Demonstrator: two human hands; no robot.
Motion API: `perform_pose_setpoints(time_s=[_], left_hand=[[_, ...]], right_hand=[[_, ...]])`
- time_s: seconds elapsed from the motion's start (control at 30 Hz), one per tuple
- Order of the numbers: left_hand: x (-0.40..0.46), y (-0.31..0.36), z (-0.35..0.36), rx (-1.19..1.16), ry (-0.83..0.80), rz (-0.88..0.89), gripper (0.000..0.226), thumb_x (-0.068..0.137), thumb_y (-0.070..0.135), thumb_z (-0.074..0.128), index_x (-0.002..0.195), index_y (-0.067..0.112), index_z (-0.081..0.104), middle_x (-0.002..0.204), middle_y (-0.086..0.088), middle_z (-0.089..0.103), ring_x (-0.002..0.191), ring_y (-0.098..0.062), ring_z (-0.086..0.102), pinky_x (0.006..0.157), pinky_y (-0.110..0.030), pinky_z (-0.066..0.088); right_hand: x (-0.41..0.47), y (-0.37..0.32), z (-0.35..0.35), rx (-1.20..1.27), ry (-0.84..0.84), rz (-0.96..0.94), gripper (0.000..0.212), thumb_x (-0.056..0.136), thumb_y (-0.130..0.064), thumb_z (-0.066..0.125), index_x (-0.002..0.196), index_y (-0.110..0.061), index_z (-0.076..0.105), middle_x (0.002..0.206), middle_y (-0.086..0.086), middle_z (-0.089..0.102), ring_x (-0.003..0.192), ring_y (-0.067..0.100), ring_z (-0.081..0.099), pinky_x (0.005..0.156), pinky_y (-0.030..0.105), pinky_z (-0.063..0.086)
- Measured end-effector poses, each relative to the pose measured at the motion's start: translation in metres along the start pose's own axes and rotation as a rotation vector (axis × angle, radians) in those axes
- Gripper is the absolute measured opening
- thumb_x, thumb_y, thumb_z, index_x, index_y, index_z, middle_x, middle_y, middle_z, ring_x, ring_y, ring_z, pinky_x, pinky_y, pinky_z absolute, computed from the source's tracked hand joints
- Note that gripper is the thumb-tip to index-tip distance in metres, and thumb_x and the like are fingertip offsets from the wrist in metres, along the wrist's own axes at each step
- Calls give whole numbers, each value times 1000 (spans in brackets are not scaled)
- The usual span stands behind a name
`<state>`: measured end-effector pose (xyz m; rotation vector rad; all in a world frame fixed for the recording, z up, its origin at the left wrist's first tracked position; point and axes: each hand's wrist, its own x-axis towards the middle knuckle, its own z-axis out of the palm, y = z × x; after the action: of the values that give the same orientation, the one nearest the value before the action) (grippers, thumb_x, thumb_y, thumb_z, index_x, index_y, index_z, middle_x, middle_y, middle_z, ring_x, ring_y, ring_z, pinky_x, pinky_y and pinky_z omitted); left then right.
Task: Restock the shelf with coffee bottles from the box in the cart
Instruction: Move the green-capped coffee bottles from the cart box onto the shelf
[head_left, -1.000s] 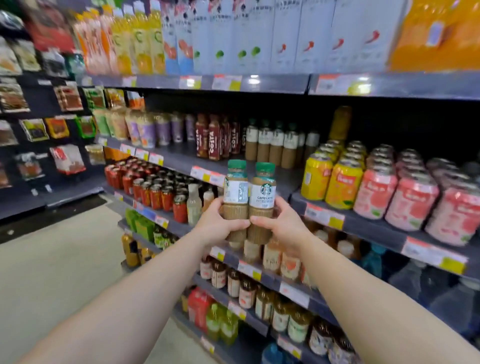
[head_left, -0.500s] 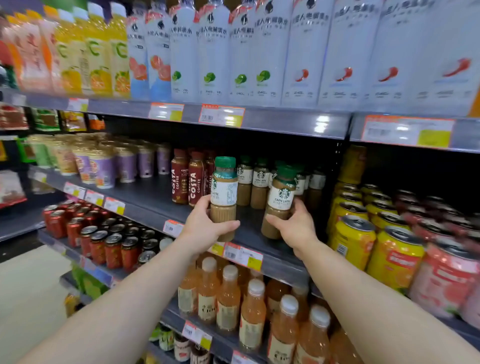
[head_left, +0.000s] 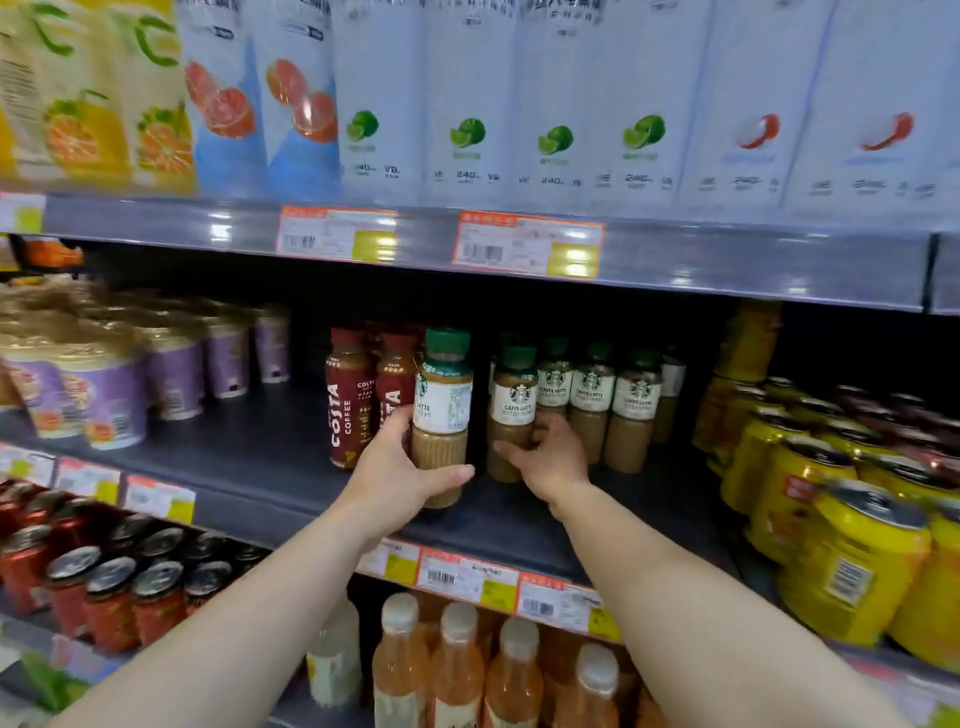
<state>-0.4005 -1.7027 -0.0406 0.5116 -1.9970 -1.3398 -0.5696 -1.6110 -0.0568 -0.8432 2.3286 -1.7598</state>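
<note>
Two Starbucks latte bottles sit gripped: left hand (head_left: 395, 475) wraps one (head_left: 442, 415) above the shelf (head_left: 249, 457); right hand (head_left: 550, 462), at its 3 o'clock, clasps another (head_left: 511, 415) standing there.

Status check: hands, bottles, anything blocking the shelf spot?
Left hand grips latte bottle above shelf. Right hand seats second bottle beside the Starbucks row. Nothing blocking.
</note>
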Motion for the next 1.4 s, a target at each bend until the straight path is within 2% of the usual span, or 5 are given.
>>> perform_pose_setpoints(time_s=[0.33,0.53,0.73,0.97,1.4], left_hand=[[22,-18,4,113,-53,-10,77,59,32,89,124,35,47,113,14,65,106,-9,62,95,-36,52],[24,-3,43,288,-246,6,82,63,29,88,129,17,41,110,4,61,105,-14,60,92,-28,49],[44,-5,48,394,-290,-99,51,78,21,70,124,14,51,115,-4,61,102,-19,59,86,-28,49],[66,-17,67,293,-75,-171,86,62,35,85,131,15,38,128,-9,52,117,-28,55,98,-44,49],[81,-36,71,315,-83,-196,62,81,27,74,133,15,41,128,-7,58,114,-26,59,93,-35,49]], right_hand=[[5,-6,7,23,72,85,43,81,-22,73,119,-16,53,113,2,57,103,17,55,92,32,47],[-19,-8,-27,56,-457,77,50,83,-26,71,129,-25,51,113,-4,65,102,10,62,85,25,51],[-8,2,-56,-77,-274,107,57,78,-27,76,129,-25,53,117,-6,64,104,10,61,73,25,51],[-4,20,-35,-117,44,95,70,66,-27,86,124,-12,49,119,2,60,109,17,58,89,29,49],[0,24,-26,-365,78,92,63,76,-41,76,132,-28,50,111,-4,60,99,14,59,84,30,48]])
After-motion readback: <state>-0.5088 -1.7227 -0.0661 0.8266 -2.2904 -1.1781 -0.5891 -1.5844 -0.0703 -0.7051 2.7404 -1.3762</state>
